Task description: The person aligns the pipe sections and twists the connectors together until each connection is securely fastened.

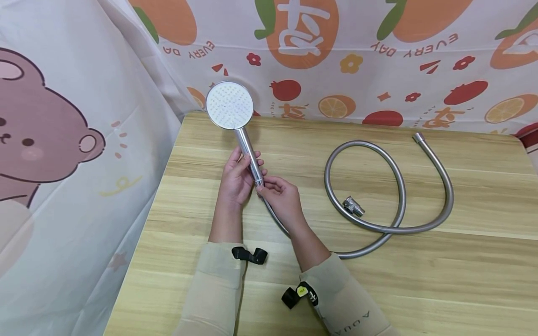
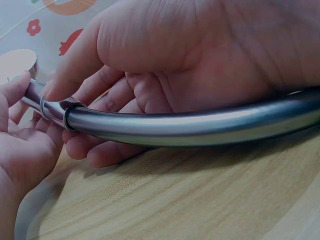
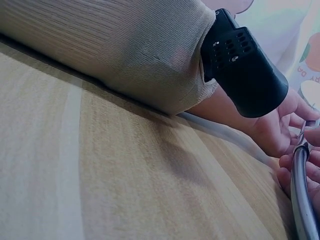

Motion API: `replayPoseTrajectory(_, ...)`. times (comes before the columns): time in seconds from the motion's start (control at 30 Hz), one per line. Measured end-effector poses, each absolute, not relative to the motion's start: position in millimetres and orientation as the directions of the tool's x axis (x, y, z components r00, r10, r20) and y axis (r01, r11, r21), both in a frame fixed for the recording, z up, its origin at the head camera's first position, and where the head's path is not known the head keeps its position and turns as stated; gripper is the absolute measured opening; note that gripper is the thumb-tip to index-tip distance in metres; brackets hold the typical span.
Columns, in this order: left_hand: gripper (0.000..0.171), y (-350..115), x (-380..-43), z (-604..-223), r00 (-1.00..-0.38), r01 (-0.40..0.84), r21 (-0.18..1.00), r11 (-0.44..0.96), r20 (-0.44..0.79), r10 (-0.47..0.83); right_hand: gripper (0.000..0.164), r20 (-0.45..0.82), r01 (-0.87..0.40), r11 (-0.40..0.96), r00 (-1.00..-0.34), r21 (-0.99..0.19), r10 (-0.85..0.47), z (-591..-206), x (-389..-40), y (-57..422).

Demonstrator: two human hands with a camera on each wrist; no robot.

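Note:
A chrome hand shower [image 1: 230, 105] with a round white spray face points up and away from me, its handle [image 1: 244, 141] slanting down to a metal shower hose [image 1: 401, 186]. My left hand [image 1: 237, 182] holds the handle from the left, its thumb along the front. At the handle's lower end, my right hand [image 1: 285, 199] pinches the hose's end fitting between thumb and fingers. In the left wrist view, the hose [image 2: 200, 127] runs beneath the right palm, and its end collar meets the handle. Whether the thread is engaged is hidden by the fingers.
The hose loops across the wooden table [image 1: 475, 270] on the right, its other end nut [image 1: 419, 137] lying near the back. A small chrome fitting [image 1: 354, 206] lies inside the loop. Fruit-printed cloth [image 1: 311, 88] hangs behind, and bear-printed cloth [image 1: 126, 116] hangs at left.

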State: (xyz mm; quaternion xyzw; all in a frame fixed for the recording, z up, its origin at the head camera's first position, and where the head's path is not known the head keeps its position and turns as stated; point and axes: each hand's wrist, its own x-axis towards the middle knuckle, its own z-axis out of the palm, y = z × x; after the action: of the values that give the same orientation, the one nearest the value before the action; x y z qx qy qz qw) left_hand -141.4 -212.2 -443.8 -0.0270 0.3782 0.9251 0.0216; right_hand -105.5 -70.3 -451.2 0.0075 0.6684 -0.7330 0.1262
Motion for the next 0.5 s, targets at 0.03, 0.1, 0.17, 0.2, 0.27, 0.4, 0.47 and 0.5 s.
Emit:
replayPoseTrajectory(0.03, 0.054, -212.3, -141.5, -444.0, -0.998, -0.060, 0.699, -0.712, -0.065, 0.020, 0.032, -0.175, 0.188, -0.066, -0.970, -0.980, -0.172, -450.8, -105.2, -70.3)
replayPoseTrajectory(0.1, 0.054, -212.3, -141.5, -444.1, -0.998, -0.060, 0.703, -0.709, -0.066, 0.019, 0.034, -0.170, 0.179, -0.043, -0.972, -0.983, -0.161, -450.8, -105.0, -70.2)
replayPoseTrajectory(0.17, 0.056, -212.5, -141.5, -444.2, -0.998, -0.061, 0.703, -0.709, -0.066, 0.020, 0.036, -0.171, 0.176, -0.023, -0.974, -0.984, -0.151, -451.0, -104.9, -70.5)
replayPoseTrajectory(0.2, 0.056, -212.5, -141.6, -444.3, -0.998, -0.060, 0.706, -0.706, -0.066, 0.020, 0.037, -0.169, 0.174, -0.018, -0.975, -0.985, -0.147, -451.0, -104.8, -70.5)
replayPoseTrajectory(0.27, 0.057, -212.6, -141.7, -444.3, -0.998, -0.060, 0.707, -0.704, -0.066, 0.019, 0.038, -0.164, 0.168, -0.017, -0.976, -0.986, -0.144, -451.3, -104.8, -70.7)
replayPoseTrajectory(0.4, 0.057, -212.6, -142.4, -444.9, -0.998, -0.059, 0.712, -0.700, -0.064, 0.018, 0.039, -0.150, 0.155, -0.027, -0.978, -0.988, -0.145, -451.7, -104.8, -70.4)
replayPoseTrajectory(0.47, 0.058, -212.6, -142.4, -444.9, -0.998, -0.057, 0.715, -0.697, -0.062, 0.018, 0.039, -0.153, 0.158, -0.024, -0.978, -0.987, -0.143, -452.4, -105.0, -70.1)
replayPoseTrajectory(0.5, 0.058, -212.5, -142.3, -444.6, -0.998, -0.057, 0.715, -0.697, -0.063, 0.017, 0.038, -0.154, 0.159, -0.019, -0.978, -0.987, -0.141, -452.5, -105.1, -70.1)
